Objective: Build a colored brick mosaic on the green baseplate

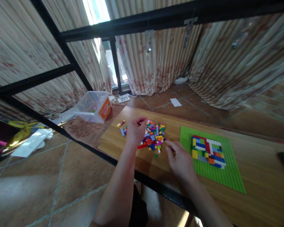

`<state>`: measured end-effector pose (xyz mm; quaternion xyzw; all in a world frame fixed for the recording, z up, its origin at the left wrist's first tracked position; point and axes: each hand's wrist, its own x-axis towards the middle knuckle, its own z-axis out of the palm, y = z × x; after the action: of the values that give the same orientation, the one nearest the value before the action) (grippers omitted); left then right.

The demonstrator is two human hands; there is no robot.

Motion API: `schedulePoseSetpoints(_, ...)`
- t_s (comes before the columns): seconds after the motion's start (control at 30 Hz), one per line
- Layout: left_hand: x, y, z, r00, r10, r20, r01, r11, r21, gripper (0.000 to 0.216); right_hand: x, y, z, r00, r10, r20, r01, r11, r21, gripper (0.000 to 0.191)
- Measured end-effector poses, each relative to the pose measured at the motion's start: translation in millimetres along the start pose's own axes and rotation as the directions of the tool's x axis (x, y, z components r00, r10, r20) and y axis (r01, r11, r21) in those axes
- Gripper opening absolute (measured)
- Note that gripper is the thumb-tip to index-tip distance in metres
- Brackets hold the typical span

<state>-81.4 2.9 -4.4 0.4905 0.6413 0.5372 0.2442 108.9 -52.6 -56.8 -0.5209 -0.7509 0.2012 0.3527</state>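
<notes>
the brick pile (155, 137) lies at 10 o'clock from the right hand (180, 160), whose fingers are loosely apart and empty. the left hand (136, 130) is nearer, curled at the pile's 9 o'clock edge; i cannot tell whether it grips anything. the baseplate (227, 178) lies at the pile's 3 o'clock.

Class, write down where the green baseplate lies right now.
In the head view, the green baseplate lies flat on the wooden table, right of centre, just right of the right hand and the loose brick pile.
</notes>
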Motion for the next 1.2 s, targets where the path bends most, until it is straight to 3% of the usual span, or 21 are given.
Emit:
schedulePoseSetpoints(0.2,-5.0,2.2,0.9,0.992,0.016,0.126,-0.030,0.994,0.109,0.018,30.5,6.1,16.5,1.000,-0.018,-0.018,0.016,0.997,-0.073,0.037)
schedulePoseSetpoints(0.4,-7.6,4.0,-3.7,0.964,0.090,0.250,-0.156,0.953,0.259,0.019,41.6,6.8,26.4,0.999,0.039,0.031,-0.034,0.988,-0.149,0.028)
schedulePoseSetpoints(0.53,-5.9,2.7,-6.2,0.958,0.100,0.269,-0.197,0.911,0.362,0.019,41.6,2.6,24.8,0.999,0.039,0.033,-0.035,0.994,-0.107,0.021)
schedulePoseSetpoints(0.67,-7.1,3.1,-1.9,0.940,0.117,0.320,-0.231,0.909,0.348,0.020,39.0,-3.1,16.8,0.999,0.038,-0.037,-0.039,0.999,-0.035,0.021)
schedulePoseSetpoints(0.8,-12.2,7.1,8.9,0.912,0.144,0.384,-0.271,0.915,0.300,0.020,32.9,-8.5,-5.3,0.992,0.049,-0.115,-0.041,0.997,0.073,0.020)
schedulePoseSetpoints(0.93,-25.1,14.1,30.1,0.880,0.182,0.438,-0.309,0.921,0.237,0.019,19.6,-3.9,-43.9,0.985,0.111,-0.135,-0.089,0.983,0.159,0.020)
schedulePoseSetpoints(1.2,-78.4,29.8,86.9,0.740,0.233,0.631,-0.390,0.913,0.121,0.020,-31.1,51.0,-136.6,0.905,0.408,-0.122,-0.392,0.910,0.137,0.020)
